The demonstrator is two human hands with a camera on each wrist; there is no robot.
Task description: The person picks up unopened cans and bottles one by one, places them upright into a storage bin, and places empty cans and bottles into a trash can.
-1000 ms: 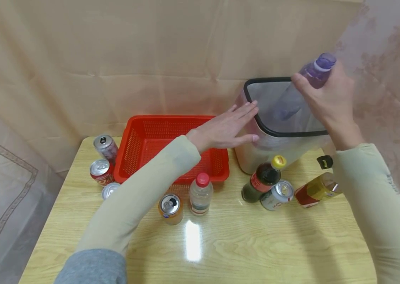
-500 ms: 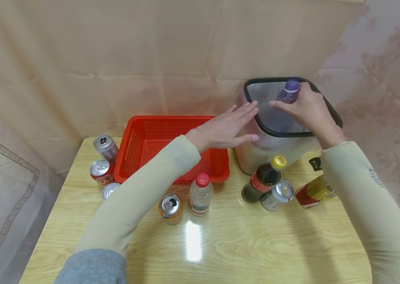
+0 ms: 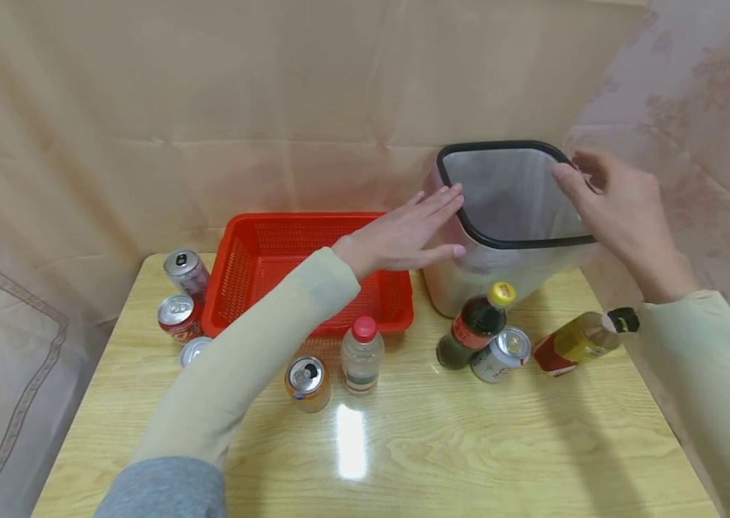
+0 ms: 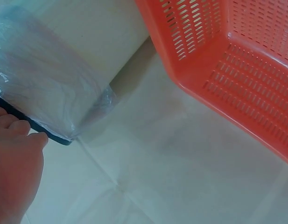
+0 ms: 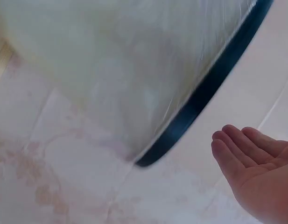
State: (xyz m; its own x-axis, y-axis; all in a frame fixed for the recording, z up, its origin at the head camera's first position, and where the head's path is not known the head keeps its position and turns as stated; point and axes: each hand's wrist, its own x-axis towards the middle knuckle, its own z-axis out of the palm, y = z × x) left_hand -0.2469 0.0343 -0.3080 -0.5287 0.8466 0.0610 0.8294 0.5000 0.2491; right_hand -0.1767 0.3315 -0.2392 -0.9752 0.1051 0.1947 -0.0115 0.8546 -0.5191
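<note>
My left hand lies with straight fingers over the left edge of a bin lined with a clear bag, fingertips at its black rim. In the left wrist view, the fingers of that hand lie along the dark rim. My right hand is above the bin's right edge, holding nothing. The right wrist view shows this hand with loosely bent fingers, apart from the bin's dark rim. No purple bottle shows in any current view; the bin's bottom is hidden.
A red plastic basket stands left of the bin. Three cans, one being a red can, are at its left. In front are an orange can, a red-capped clear bottle, a cola bottle, a silver can and a yellow-and-red-labelled bottle.
My right hand lowered the purple bottle into the bin's opening, let it go, and moved back up to the right. My left hand has stayed at the rim.
</note>
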